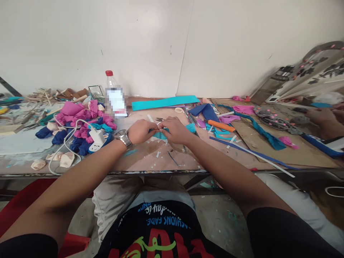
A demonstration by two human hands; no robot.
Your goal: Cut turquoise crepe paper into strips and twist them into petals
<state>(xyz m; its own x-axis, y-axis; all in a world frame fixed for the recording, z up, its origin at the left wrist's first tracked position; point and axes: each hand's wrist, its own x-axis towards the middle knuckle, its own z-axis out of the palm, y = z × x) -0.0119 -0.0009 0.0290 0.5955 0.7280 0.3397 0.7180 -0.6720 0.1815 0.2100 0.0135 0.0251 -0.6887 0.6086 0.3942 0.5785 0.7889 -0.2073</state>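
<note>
My left hand (142, 132) and my right hand (174, 130) meet over the middle of the table. Fingers of both are pinched together on a small turquoise piece of crinkly paper or cloth (160, 135), which shows just below the fingertips. Most of the piece is covered by the fingers. Just beyond the fingertips lies a pair of scissors (160, 119), partly hidden by my right hand. A long turquoise strip (163, 103) is stretched out farther back, near the wall.
Left of my hands are pink and blue bunched pieces (77, 116), a power strip (100, 143) with white cable, and a phone (117, 102) against a bottle (109, 77). To the right lie an orange-handled tool (221, 125) and a white strip (263, 157). A co-worker's hand (322, 120) is at far right.
</note>
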